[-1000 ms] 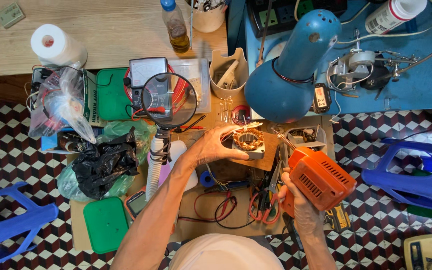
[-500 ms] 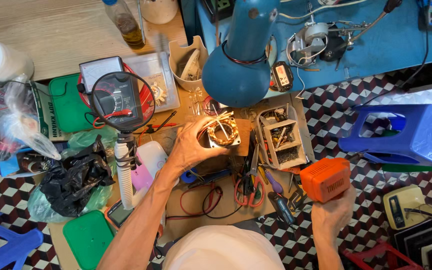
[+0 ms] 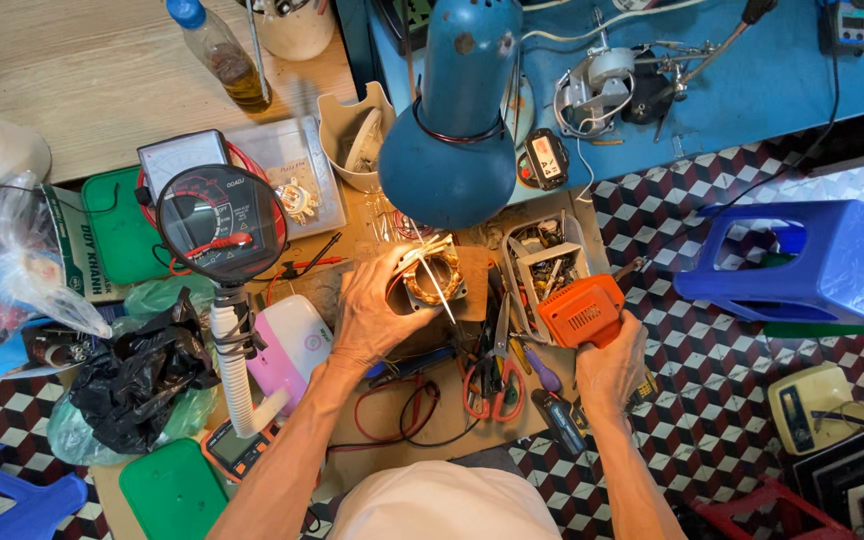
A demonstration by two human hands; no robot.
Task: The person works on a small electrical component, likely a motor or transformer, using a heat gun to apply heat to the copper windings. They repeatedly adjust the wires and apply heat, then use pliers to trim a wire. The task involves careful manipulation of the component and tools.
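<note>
Head view shows two hands over a crowded tabletop (image 3: pixel 422 420). One motor coil (image 3: pixel 434 278), a ring of copper wire in a squarish metal frame, sits under one blue metal lamp (image 3: pixel 452 140); the left hand (image 3: pixel 377 310) curls round the coil's left edge, fingers bent on it. The right hand (image 3: pixel 607 370) is closed on one orange plastic soldering gun (image 3: pixel 582 312), held well to the right of the coil, beside one open grey parts box (image 3: pixel 542 260). Between the hands lies one pair of red-handled pliers (image 3: pixel 492 380) (other small tools there are too tangled to count). Left of the coil stand one round black meter (image 3: pixel 222 222) on a ribbed white neck, one pink plastic case (image 3: pixel 287 345) and one crumpled black bag (image 3: pixel 142 370). Two flat green lids (image 3: pixel 122 235) lie about, and one blue plastic stool (image 3: pixel 812 265) stands on the chequered floor (image 3: pixel 672 470).
</note>
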